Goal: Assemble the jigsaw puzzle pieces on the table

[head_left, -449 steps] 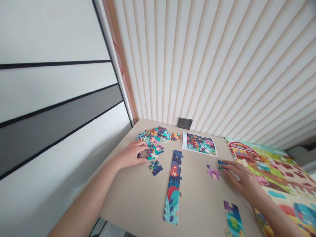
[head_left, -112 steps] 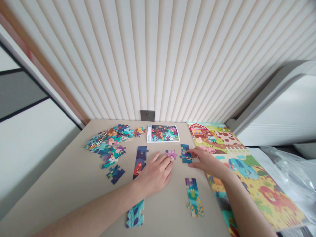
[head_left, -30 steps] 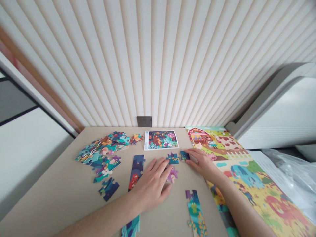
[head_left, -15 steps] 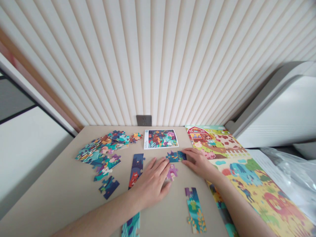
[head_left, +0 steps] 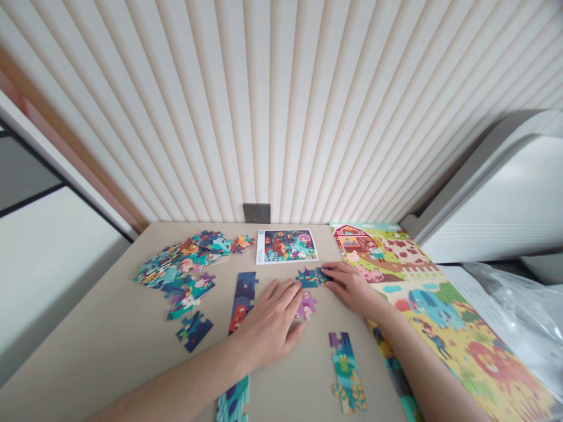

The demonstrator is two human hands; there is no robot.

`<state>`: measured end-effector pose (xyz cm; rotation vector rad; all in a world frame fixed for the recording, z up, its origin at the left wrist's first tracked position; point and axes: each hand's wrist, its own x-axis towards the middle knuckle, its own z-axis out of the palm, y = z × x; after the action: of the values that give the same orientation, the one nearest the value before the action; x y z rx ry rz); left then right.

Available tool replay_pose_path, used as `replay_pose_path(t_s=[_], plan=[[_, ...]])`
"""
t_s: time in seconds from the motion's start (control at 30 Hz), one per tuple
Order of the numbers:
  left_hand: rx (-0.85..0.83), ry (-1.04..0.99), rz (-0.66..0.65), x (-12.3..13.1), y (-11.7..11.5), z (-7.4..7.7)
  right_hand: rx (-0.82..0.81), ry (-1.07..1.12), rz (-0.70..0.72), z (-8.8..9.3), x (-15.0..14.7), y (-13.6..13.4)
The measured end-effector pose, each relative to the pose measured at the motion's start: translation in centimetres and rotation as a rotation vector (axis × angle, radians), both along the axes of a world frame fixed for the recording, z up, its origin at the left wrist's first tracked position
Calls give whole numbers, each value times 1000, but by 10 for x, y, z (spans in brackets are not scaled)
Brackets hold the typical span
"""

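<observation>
My right hand (head_left: 349,287) pinches a dark blue jigsaw piece (head_left: 324,275) between thumb and fingers, partly covering it. Directly to its left lies a blue jigsaw piece (head_left: 307,277); whether the two interlock, I cannot tell. My left hand (head_left: 275,322) rests flat with fingers stretched out, its fingertips at the lower left edge of that blue piece. Below it, a purple jigsaw piece (head_left: 307,303) is half hidden by the left fingers. Under my left forearm runs a joined puzzle strip (head_left: 243,293) with a red creature.
A heap of jigsaw pieces (head_left: 187,264) lies at the left, with a dark blue piece (head_left: 194,332) nearer me. The picture card (head_left: 288,246) is by the wall. At the right are a joined strip (head_left: 348,372) with a frog and finished-looking farm and animal pictures (head_left: 440,316).
My right fingers have shifted slightly on the dark blue jigsaw piece. My left hand has stayed in place, and the view has tilted a little.
</observation>
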<state>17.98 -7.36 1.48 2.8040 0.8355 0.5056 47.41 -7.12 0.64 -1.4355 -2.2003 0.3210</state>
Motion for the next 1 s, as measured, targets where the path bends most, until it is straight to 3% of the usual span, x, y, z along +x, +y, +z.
replay_pose_path(t_s=[0.2,0.63,1.0], plan=[[-3,-7,-6,0,0,-2,-10,-10,18,4,-2,-1],[10,-7,-4,0,0,-1,-15,-33,-81,11,-18,-3],[3,-8,1,0,0,-1,-57,76,-154,4,-21,2]])
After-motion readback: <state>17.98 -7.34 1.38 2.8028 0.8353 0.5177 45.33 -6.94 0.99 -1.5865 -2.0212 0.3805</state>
